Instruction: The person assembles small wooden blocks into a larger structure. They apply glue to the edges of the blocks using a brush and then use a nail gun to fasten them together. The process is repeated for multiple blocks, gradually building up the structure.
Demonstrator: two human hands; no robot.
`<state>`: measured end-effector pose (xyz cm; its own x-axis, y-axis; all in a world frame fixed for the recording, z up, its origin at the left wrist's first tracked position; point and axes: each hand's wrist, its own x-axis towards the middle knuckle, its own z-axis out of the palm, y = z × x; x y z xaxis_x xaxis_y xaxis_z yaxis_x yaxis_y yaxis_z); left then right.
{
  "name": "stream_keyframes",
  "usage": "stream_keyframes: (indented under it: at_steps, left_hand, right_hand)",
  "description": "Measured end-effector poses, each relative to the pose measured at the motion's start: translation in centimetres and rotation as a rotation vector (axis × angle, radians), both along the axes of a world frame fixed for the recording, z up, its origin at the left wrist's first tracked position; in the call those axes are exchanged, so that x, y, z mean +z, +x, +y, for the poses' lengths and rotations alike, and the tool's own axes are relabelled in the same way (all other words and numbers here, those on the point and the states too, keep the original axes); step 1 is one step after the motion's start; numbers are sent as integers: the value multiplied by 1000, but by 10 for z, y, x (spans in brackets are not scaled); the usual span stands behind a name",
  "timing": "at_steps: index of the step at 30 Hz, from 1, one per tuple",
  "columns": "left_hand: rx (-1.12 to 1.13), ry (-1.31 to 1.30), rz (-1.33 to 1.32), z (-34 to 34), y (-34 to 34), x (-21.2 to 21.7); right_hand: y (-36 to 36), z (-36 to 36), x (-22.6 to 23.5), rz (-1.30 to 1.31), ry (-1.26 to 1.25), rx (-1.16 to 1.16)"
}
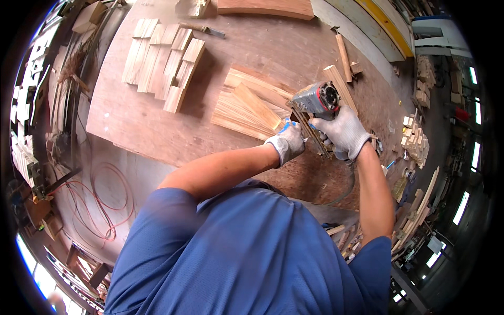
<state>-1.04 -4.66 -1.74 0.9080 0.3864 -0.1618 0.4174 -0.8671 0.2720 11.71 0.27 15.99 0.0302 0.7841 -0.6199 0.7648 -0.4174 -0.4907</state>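
Note:
My right hand (346, 133), in a light grey work glove, grips the handle of a nail gun (315, 98) with a grey body and a long slanted magazine. The gun's nose is over the right end of a flat striped wooden panel (228, 111) on the table. A narrower wooden strip (255, 105) lies slantwise on top of the panel. At the panel's near right corner my gloved left hand (287, 142) is closed round the ends of the wood, close to the gun's nose. Its fingertips are partly hidden, so I cannot tell exactly which piece they grip.
On the worktable (157, 137), stacked wooden blocks (163, 60) stand at the left with a hammer (203, 30) behind them. A loose wooden strip (341, 89) and another stick (344, 58) lie to the right. Coiled red hose (113, 210) lies on the floor at left.

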Motion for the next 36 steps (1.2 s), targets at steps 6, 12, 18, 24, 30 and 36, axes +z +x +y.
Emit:
stream_keyframes:
  at_steps: [6, 12, 18, 24, 30, 36]
  left_hand:
    - [-29, 561, -52, -2, 12, -36]
    - [240, 1219, 5, -4, 34, -88]
    - [635, 1430, -9, 0, 44, -90]
    - [710, -6, -578, -1, 28, -59]
    - [345, -407, -290, 3, 17, -22]
    - [413, -823, -449, 5, 13, -19]
  right_hand:
    - [-23, 40, 11, -109, -250, 143]
    - [-43, 68, 2, -162, -368, 298]
    - [-55, 84, -5, -212, -452, 383]
    - [-62, 94, -13, -228, -531, 384]
    - [-68, 97, -13, -244, -548, 405]
    - [-68, 98, -15, -245, -553, 407]
